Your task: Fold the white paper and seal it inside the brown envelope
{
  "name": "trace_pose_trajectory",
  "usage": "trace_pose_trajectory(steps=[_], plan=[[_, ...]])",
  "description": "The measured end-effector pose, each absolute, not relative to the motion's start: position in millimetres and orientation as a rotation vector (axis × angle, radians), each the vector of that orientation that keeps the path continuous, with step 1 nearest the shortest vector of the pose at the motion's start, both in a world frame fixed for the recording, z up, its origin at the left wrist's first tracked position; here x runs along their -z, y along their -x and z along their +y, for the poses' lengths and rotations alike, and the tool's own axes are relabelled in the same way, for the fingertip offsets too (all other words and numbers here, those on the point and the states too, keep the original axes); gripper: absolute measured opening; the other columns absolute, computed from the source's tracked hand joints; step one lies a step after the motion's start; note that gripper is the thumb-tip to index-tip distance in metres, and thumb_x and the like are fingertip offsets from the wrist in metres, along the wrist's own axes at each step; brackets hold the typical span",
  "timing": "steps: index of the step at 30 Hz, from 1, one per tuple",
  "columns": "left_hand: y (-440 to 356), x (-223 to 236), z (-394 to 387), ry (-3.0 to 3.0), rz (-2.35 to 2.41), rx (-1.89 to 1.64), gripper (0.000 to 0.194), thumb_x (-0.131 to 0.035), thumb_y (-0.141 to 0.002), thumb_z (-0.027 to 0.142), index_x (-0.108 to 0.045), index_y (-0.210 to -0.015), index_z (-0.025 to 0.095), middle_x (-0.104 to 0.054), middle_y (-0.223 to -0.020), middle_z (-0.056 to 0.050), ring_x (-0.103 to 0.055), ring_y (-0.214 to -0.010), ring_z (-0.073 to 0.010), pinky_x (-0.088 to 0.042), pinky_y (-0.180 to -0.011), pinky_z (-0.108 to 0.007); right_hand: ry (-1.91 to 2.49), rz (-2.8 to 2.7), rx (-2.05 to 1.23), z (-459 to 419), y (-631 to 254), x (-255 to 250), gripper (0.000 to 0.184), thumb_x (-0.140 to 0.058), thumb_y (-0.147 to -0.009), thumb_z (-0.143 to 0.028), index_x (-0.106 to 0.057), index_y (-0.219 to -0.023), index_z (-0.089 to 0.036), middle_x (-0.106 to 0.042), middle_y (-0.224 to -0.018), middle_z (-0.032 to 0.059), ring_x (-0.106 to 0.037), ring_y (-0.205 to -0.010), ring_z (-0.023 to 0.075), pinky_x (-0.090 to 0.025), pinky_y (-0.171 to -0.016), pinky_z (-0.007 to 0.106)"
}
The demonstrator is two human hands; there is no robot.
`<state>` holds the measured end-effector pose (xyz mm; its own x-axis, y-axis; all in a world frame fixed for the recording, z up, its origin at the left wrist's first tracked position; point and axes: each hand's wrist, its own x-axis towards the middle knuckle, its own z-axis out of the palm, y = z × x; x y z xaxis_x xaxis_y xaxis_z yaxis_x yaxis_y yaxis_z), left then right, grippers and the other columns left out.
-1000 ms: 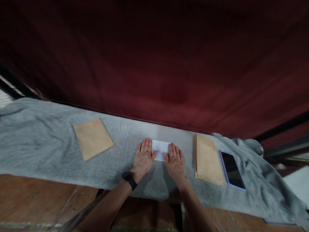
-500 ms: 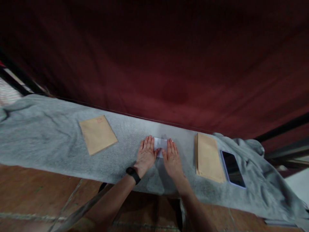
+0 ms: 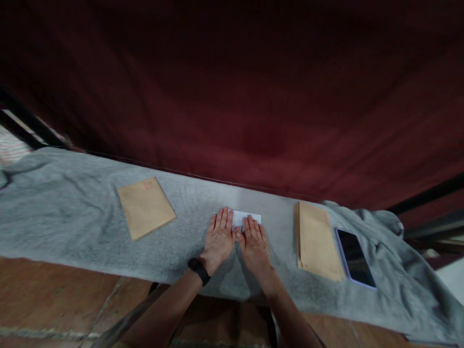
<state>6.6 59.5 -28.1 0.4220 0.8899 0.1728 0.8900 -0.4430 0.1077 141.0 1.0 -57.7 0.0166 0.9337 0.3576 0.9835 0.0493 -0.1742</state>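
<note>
A small folded white paper [image 3: 246,217] lies on the grey cloth [image 3: 72,217] that covers the table. Both of my hands rest flat on it, side by side with the thumbs almost touching. My left hand [image 3: 220,237], with a black band at the wrist, covers the paper's left part with its fingers stretched out. My right hand [image 3: 253,241] lies flat over the paper's middle and right part. Only the far edge and right corner of the paper show beyond my fingertips.
A single brown envelope [image 3: 146,207] lies to the left on the cloth. A stack of brown envelopes [image 3: 316,241] lies to the right, with a dark phone [image 3: 357,258] beside it. A dark red curtain [image 3: 235,96] hangs behind the table. Brown floor tiles [image 3: 54,299] show in front.
My hands have slid together over the white paper, so much less of it shows between them. The view has shifted slightly.
</note>
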Motion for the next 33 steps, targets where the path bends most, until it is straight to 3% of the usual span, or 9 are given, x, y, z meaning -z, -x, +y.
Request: trace_pose_trajectory(steps=[3, 9, 14, 28, 33], plan=[[-6.9, 29.6, 59.3, 2.632, -1.656, 0.347, 0.059, -0.029, -0.105, 0.036, -0.039, -0.154, 0.006, -0.032, -0.163, -0.019, -0.031, -0.152, -0.0297, -0.024, -0.124, -0.049, 1.946, -1.946, 0.181, 1.3, -142.9, 57.7, 0.050, -0.029, -0.108, -0.033, -0.046, -0.151, -0.014, -0.040, -0.160, 0.0150, -0.035, -0.150, 0.0254, -0.026, -0.123, 0.050], [-3.9, 33.6, 60.0, 2.588, -1.688, 0.351, 0.064, -0.031, -0.105, 0.044, -0.038, -0.155, 0.005, -0.033, -0.162, -0.019, -0.031, -0.151, -0.0299, -0.024, -0.124, -0.048, 2.004, -1.917, 0.226, -2.5, -147.8, 52.4, 0.055, -0.031, -0.108, -0.036, -0.041, -0.153, -0.005, -0.040, -0.159, 0.0195, -0.037, -0.148, 0.0288, -0.028, -0.121, 0.050], [0.6, 34.1, 60.6, 2.564, -1.698, 0.315, 0.069, -0.031, -0.104, 0.050, -0.035, -0.155, 0.003, -0.031, -0.163, -0.019, -0.032, -0.151, -0.0299, -0.025, -0.124, -0.048, 2.007, -1.900, 0.280, -7.9, -155.5, 52.3, 0.056, -0.032, -0.108, -0.038, -0.040, -0.153, -0.006, -0.040, -0.159, 0.0191, -0.040, -0.146, 0.0292, -0.029, -0.120, 0.049], [4.6, 24.9, 59.1, 2.543, -1.753, 0.331, 0.060, -0.027, -0.105, 0.040, -0.042, -0.153, 0.008, -0.040, -0.160, -0.015, -0.036, -0.149, -0.0300, -0.025, -0.123, -0.050, 2.071, -1.915, 0.286, -18.7, -169.5, 48.3, 0.055, -0.035, -0.107, -0.037, -0.042, -0.153, -0.007, -0.043, -0.158, 0.0170, -0.041, -0.145, 0.0293, -0.028, -0.120, 0.047], [4.9, 24.8, 59.6, 2.507, -1.767, 0.414, 0.060, -0.030, -0.104, 0.038, -0.042, -0.152, 0.004, -0.040, -0.159, -0.019, -0.033, -0.151, -0.0316, -0.024, -0.124, -0.050, 2.066, -1.914, 0.280, -18.5, -169.2, 48.1, 0.057, -0.034, -0.107, -0.038, -0.040, -0.154, -0.007, -0.043, -0.158, 0.0170, -0.041, -0.146, 0.0297, -0.029, -0.120, 0.047]])
